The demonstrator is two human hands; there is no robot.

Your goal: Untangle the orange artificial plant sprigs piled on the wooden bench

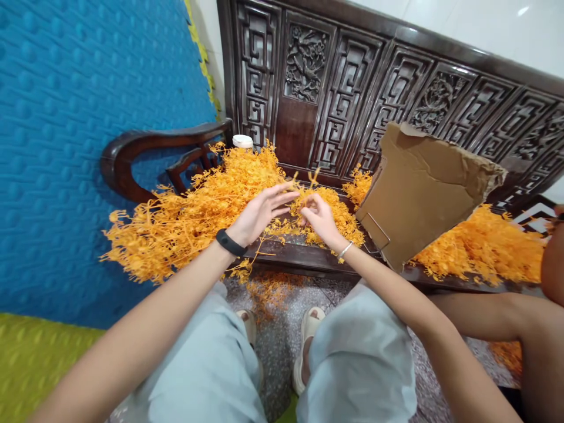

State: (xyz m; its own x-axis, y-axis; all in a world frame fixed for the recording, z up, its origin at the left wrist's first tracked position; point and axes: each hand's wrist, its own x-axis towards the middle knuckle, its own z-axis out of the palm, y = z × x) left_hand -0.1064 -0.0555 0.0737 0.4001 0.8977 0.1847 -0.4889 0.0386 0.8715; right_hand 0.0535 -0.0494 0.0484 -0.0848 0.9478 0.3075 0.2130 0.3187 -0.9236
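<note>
My left hand (265, 212), with a black band at the wrist, has its fingers stretched out and apart beside some small orange sprigs. Close to its right, my right hand (318, 216) is closed in a pinch on a thin orange sprig (314, 178), whose tip rises above the fingers. A large heap of orange artificial sprigs (185, 217) lies to the left on the dark wooden bench (304, 258). A smaller orange pile (337, 214) lies just behind my right hand.
A brown cardboard piece (423, 188) stands upright on the bench, with a wire frame (376, 232) at its lower left. More orange sprigs (489, 247) lie beyond it. A white-lidded container (242, 141) is behind the left heap. Another person's leg (489, 317) is at right.
</note>
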